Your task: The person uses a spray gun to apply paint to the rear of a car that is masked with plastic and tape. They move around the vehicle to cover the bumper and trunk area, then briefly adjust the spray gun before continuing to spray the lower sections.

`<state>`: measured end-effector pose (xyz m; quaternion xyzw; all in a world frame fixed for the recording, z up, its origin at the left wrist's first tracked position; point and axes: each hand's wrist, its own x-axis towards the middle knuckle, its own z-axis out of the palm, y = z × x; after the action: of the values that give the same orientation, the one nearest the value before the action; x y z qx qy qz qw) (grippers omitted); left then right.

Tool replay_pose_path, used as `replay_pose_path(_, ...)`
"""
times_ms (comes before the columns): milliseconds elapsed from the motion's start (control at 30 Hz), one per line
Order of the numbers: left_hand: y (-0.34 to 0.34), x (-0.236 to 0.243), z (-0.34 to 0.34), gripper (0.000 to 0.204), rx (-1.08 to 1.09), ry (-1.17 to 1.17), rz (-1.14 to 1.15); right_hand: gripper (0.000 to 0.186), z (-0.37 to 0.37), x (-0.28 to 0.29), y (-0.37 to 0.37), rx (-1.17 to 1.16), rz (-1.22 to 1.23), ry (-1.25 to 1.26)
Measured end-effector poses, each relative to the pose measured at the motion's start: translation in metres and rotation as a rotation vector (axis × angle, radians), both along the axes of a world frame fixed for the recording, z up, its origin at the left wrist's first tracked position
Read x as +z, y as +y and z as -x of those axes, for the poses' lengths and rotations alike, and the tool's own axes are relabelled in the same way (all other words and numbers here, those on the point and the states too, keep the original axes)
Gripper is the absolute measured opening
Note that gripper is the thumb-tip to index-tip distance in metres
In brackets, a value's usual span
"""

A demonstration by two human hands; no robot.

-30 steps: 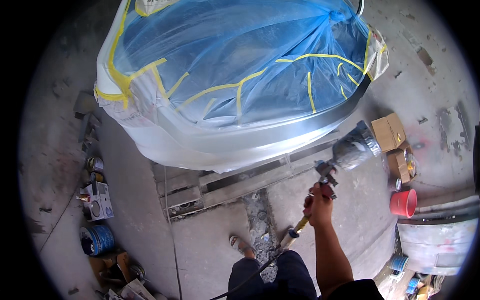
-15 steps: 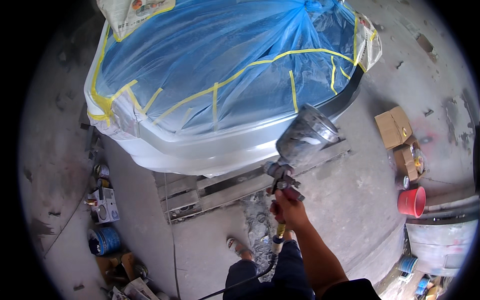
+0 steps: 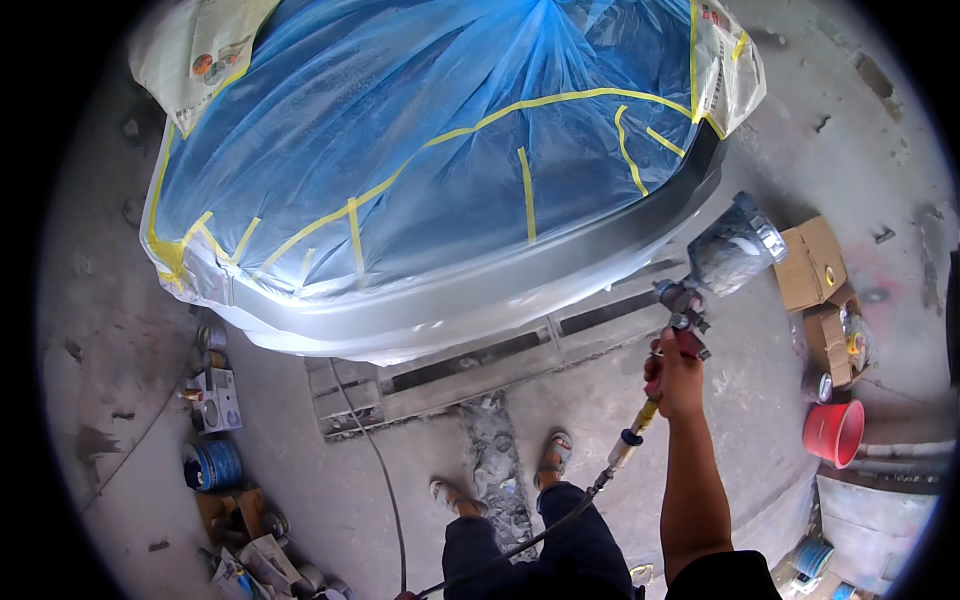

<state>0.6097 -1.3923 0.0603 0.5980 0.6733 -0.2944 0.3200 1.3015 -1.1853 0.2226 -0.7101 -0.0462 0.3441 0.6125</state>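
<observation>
spray gun (image 3: 705, 285): grey cup tilted up-right, red trigger body, held beside the bumper (image 3: 480, 300)
bumper: grey, bare below blue masking

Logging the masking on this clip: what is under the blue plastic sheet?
The blue plastic sheet, held with yellow tape, covers a car body. Only the grey bumper shows below it; everything else underneath is hidden.

Two open brown cardboard boxes (image 3: 818, 262) far right by the red bucket; small grey carton (image 3: 216, 400) near left.
</observation>
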Motion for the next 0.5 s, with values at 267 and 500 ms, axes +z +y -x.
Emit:
replay_pose_path(267, -0.012, 0.025, -0.06, 0.037, 0.019, -0.112, -0.006, 0.03, -0.032, 0.002, -0.003, -0.098, 0.0, -0.001)
replay_pose_path(500, -0.019, 0.04, -0.015, 0.024, -0.141, -0.149, -0.228, 0.024, 0.077, -0.018, 0.028, 0.159, -0.051, 0.143)
